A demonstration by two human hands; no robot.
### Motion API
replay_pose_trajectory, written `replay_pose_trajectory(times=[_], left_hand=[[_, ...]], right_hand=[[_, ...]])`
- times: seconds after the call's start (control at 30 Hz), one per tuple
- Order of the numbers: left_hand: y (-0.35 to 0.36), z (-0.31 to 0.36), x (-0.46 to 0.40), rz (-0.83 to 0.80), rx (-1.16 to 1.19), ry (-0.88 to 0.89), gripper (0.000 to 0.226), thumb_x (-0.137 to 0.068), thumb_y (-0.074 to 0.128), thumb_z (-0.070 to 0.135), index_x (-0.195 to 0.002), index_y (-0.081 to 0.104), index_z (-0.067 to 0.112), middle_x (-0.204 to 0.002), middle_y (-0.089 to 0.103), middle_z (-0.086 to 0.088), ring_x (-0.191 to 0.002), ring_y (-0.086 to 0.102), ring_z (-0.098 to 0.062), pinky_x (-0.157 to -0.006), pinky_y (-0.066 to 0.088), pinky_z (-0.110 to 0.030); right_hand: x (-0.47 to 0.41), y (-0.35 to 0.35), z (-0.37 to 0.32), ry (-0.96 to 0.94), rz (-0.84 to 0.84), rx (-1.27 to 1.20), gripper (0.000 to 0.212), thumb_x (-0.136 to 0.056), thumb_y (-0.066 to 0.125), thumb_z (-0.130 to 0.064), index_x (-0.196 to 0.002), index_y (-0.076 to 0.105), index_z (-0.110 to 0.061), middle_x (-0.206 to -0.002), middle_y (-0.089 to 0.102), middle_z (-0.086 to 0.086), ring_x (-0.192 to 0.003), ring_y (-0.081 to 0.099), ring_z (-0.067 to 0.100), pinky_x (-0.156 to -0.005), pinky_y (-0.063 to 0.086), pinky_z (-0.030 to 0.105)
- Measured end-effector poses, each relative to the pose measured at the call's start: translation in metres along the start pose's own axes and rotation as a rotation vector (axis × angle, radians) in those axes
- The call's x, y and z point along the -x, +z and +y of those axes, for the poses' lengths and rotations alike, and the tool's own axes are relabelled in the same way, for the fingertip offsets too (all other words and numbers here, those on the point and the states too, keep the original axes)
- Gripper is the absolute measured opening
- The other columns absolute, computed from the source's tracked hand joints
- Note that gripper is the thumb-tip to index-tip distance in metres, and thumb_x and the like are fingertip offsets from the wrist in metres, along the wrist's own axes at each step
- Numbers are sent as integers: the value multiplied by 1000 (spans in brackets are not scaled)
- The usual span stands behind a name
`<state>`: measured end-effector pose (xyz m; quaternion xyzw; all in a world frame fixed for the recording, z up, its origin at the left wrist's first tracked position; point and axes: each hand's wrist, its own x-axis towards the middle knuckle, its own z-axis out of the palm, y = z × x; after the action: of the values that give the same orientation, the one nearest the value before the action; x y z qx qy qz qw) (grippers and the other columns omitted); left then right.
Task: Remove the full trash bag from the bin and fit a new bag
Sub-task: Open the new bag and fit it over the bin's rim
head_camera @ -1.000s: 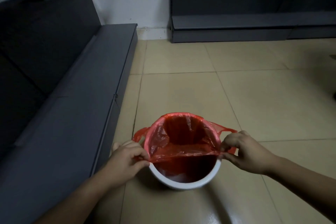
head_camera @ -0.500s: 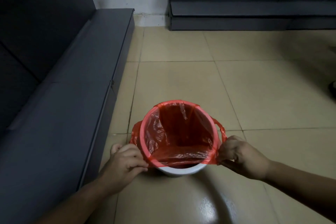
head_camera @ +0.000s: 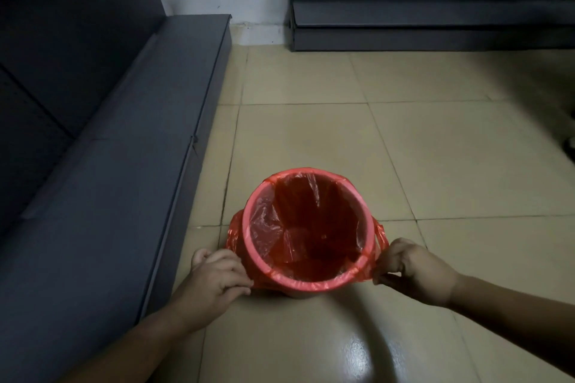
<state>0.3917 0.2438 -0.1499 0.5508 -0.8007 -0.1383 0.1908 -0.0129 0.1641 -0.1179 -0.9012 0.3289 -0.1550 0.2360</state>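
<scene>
The red bag (head_camera: 298, 221) lines the bin (head_camera: 300, 293), which stands on the tiled floor (head_camera: 342, 140) just beside the grey shelf base (head_camera: 130, 146); its mouth is folded over the whole rim. The left hand (head_camera: 217, 278) and right hand (head_camera: 410, 269) each pinch the folded film on opposite sides. Pulling harder could tear the thin plastic or tip the bin, which looks light, though the dim view hides its lower part

Dim, soft picture — glare on the floor tiles (head_camera: 357, 361), dark corners, bowed edges.
</scene>
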Motion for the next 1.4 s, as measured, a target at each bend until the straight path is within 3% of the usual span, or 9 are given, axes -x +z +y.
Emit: replay_pose_trajectory(times=[0.23,0.33,0.5,0.73,0.97,1.03,1.13,1.3,1.4], left_hand=[[-30,18,-19,299,281,-373,12,-83,78,25,-95,77,24,-94,70,13,-92,62,1,-80,42,-12],[-37,23,-45,186,524,-668,22,-92,67,35,-102,78,19,-92,77,7,-86,71,-4,-76,54,-19],[-30,27,-58,87,642,-823,16,-85,75,35,-90,79,21,-82,80,3,-80,76,-13,-78,60,-31],[-17,24,-56,224,1026,-1018,12,-87,73,14,-88,77,3,-69,78,1,-74,68,-19,-71,50,-30],[6,20,-52,131,972,-1112,17,-97,61,17,-90,76,14,-63,71,10,-65,53,-8,-109,36,-57],[11,17,-53,111,985,-1100,22,-98,58,18,-89,77,14,-69,75,8,-74,58,-13,-93,49,-49],[21,10,-53,75,1015,-1096,26,-100,52,15,-92,77,13,-84,80,1,-87,64,-18,-67,43,-31],[32,7,-52,-36,1140,-1104,23,-100,50,10,-108,71,3,-99,79,-13,-103,71,-32,-96,52,-45],[28,0,-49,-55,1153,-1151,27,-100,50,14,-119,68,8,-109,77,-10,-108,67,-28,-96,51,-47]], right_hand=[[-8,-17,-15,312,331,-13,19,-83,67,-52,-78,72,-35,-76,71,-20,-74,65,-2,-65,45,11],[-27,-16,-16,623,288,-145,14,-81,73,-46,-73,72,-36,-69,72,-19,-74,64,-11,-59,44,5],[-33,-9,-6,819,268,-376,25,-76,80,-41,-65,78,-19,-55,70,-5,-48,58,2,-49,42,19],[-30,-1,1,812,335,-732,27,-87,72,-11,-62,70,0,-55,59,4,-49,48,9,-47,40,19],[-20,14,13,820,279,-799,29,-94,64,-15,-65,66,-9,-62,60,6,-63,45,19,-60,37,33],[-20,16,13,810,246,-799,31,-96,61,-15,-65,63,-12,-62,58,3,-62,45,17,-61,38,31],[-21,21,15,824,221,-805,34,-97,59,-13,-63,61,-14,-60,59,0,-56,47,10,-59,42,25],[-24,29,12,838,148,-821,31,-97,60,-13,-66,60,-10,-61,59,2,-56,47,11,-54,41,18],[-24,21,15,873,125,-809,21,-93,64,-11,-73,66,-7,-67,63,4,-64,52,13,-59,42,23]])
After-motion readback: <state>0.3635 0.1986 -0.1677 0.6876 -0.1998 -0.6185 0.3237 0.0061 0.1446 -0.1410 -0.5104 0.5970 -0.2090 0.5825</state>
